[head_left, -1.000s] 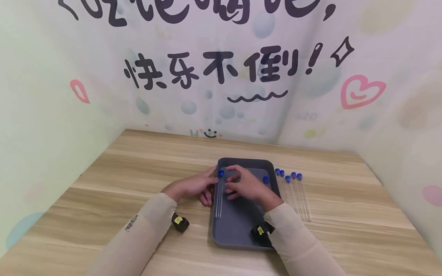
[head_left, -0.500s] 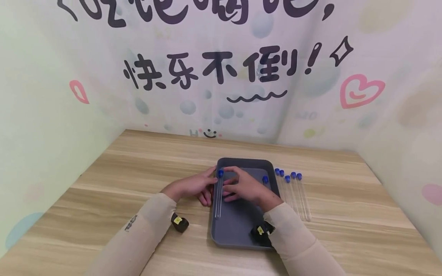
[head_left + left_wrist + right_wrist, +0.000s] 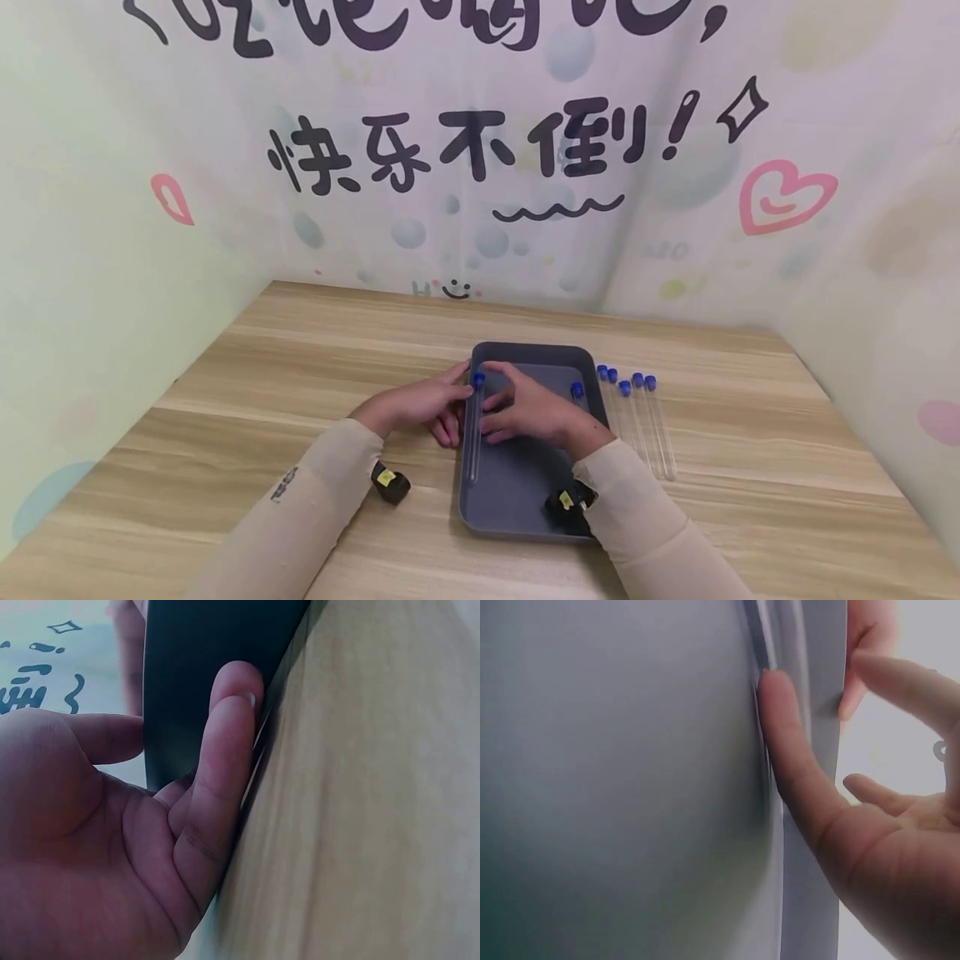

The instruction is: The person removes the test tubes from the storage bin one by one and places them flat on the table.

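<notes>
A clear test tube (image 3: 475,437) with a blue cap lies lengthwise inside the grey tray (image 3: 517,521), along its left wall. My right hand (image 3: 540,414) is over the tray with its fingers spread; in the right wrist view one finger (image 3: 791,742) touches the tube beside the wall. My left hand (image 3: 420,404) is at the tray's left side. In the left wrist view its straight fingers (image 3: 225,757) lie against the outer wall and its thumb touches the rim. Another blue cap (image 3: 577,389) shows inside the tray at the right, its tube mostly hidden by my right hand.
Several blue-capped test tubes (image 3: 651,421) lie side by side on the wooden table (image 3: 765,467), just right of the tray. A printed cloth (image 3: 375,233) hangs behind the table. Pale walls stand at both sides.
My right hand has shifted slightly left, and the test tube at the left wall has slid slightly toward me. My left hand and the tray stay in nearly the same place.
</notes>
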### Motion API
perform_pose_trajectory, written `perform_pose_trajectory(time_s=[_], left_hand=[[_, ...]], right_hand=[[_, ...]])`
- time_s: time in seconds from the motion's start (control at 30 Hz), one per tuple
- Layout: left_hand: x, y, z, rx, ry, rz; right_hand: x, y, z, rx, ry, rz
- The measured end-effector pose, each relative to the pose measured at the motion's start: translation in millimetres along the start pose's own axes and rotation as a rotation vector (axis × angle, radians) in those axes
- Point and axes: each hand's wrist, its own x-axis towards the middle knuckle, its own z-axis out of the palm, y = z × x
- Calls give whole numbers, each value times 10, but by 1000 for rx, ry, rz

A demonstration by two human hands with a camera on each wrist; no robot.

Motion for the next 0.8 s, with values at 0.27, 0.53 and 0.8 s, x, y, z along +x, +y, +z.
perform_pose_trajectory(time_s=[0.27, 0.53, 0.8], left_hand=[[-7, 4, -1, 4, 0, 3], [-9, 4, 6, -1, 3, 2], [-1, -5, -2, 3, 2, 0]], right_hand=[[-17, 6, 22, -14, -56, -16], [-19, 2, 59, -48, -71, -1], [-26, -11, 102, -117, -45, -8]])
